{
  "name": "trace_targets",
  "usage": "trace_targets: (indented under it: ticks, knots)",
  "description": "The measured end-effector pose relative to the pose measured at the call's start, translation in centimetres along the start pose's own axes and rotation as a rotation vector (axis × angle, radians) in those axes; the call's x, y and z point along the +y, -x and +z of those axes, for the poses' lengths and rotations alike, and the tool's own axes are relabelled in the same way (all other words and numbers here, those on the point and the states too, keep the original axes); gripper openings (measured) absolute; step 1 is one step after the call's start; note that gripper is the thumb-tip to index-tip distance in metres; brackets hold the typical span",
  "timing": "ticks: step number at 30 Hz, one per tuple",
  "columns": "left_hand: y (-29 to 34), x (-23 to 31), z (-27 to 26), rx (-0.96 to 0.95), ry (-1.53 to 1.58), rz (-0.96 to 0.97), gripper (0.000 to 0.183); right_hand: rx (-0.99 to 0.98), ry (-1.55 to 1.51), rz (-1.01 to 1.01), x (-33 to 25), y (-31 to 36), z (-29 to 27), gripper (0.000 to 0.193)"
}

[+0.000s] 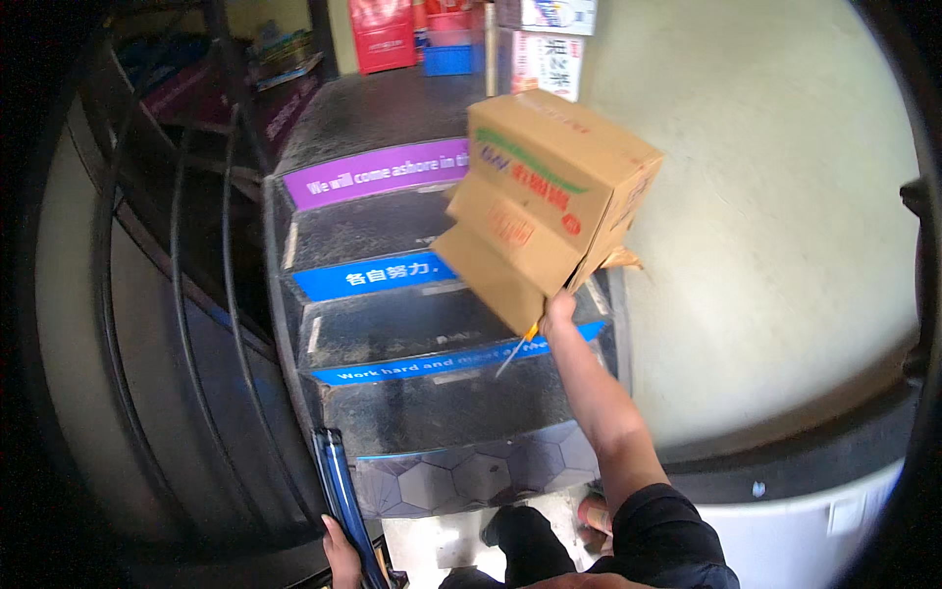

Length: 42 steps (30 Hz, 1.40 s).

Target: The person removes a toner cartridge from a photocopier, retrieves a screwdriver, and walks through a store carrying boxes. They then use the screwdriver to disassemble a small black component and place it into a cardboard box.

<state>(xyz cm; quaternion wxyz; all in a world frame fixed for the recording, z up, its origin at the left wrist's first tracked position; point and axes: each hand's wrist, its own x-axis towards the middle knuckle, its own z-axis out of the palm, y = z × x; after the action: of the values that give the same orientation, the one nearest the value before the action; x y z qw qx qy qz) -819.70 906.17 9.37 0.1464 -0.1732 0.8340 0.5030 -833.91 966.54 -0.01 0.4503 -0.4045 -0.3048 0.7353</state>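
Note:
A brown cardboard box [549,177] with green and red print is held out over the stairs, tilted, its flaps hanging loose toward me. My right hand [559,310] grips the box by its lower near edge. Beside those fingers sticks out a yellow-handled tool [534,332] with a thin grey shaft; its exact kind is unclear. Low on the left, my left hand [341,556] is closed against a long glossy dark blue tube [345,496] with a black end. Part of that hand's fingers are hidden by the tube.
Dark steps [412,339] with blue and purple printed risers [378,175] climb ahead. Black metal railing bars [182,255] run along the left, a pale wall [746,216] along the right. Up top stand a red bag [383,37], a blue basket [448,61] and printed cartons [543,64].

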Motion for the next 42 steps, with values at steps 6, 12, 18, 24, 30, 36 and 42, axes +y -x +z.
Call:
trace_targets:
  ticks: [6, 12, 18, 24, 30, 36, 42]
  knots:
    - [-5.8, -1.6, 2.7, -0.184, 0.475, 0.101, 0.086, 0.0, 0.071, 0.199, -0.5, 17.9, -21.2, 0.035]
    - [-5.5, 2.1, 2.2, -0.381, 0.331, 0.144, 0.094, 0.24, 0.125, 0.097, -0.3, 42.1, -37.3, 0.037]
    - [0.3, 4.5, 4.5, -0.576, 0.226, 0.317, 0.09, 0.456, -0.071, 0.071, -3.9, 63.4, -46.3, 0.046]
    - [7.4, 5.3, 5.8, -0.76, -0.037, 0.658, 0.087, 0.702, -0.171, -0.285, -4.0, 72.9, -51.8, 0.044]
    - [14.9, 4.9, 6.5, -0.967, -0.135, 0.792, 0.078, 0.873, 0.977, -0.827, -2.5, 83.1, -62.8, 0.042]
    - [22.9, 1.1, 5.3, -1.292, -0.226, 0.892, 0.071, 0.716, 0.406, -0.573, 2.4, 98.9, -68.3, 0.03]
    - [29.1, -4.8, 5.0, -1.894, -0.52, 0.883, 0.069, 1.131, -0.05, -0.481, 9.8, 112.1, -69.6, 0.027]
